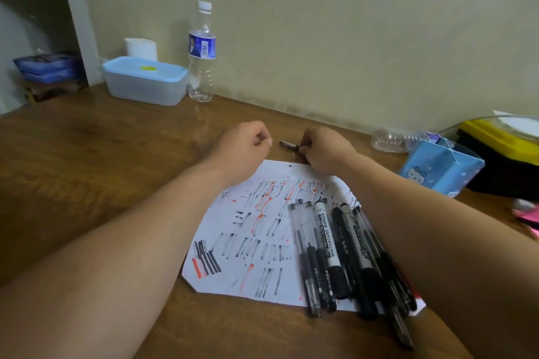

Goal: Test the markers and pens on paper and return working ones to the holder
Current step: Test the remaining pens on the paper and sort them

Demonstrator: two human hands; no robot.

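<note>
Right hand [323,148] is clamped on a dark pen [288,145], fingers curled round one end, and the free end pokes out towards the left hand [248,143]. The long axis runs across the desk, almost straight from one fist to the other. The left hand is just beside that free end, not touching it, with its fingers curled in. Whether there's a cap tucked inside, I can't tell.

Both hands are past the far edge of the test sheet [280,175]. So the paper lies back from the grip, towards the person, and it's already thick with black and red strokes. The pile of pens and markers [335,251] sits nearer the body again, under the right forearm. The blue holder [437,166] is out beyond the right hand's outer side, well apart. My read: draw the pen back onto bare paper, then sweep it outward to the holder, and that's the right hand's job.
</note>
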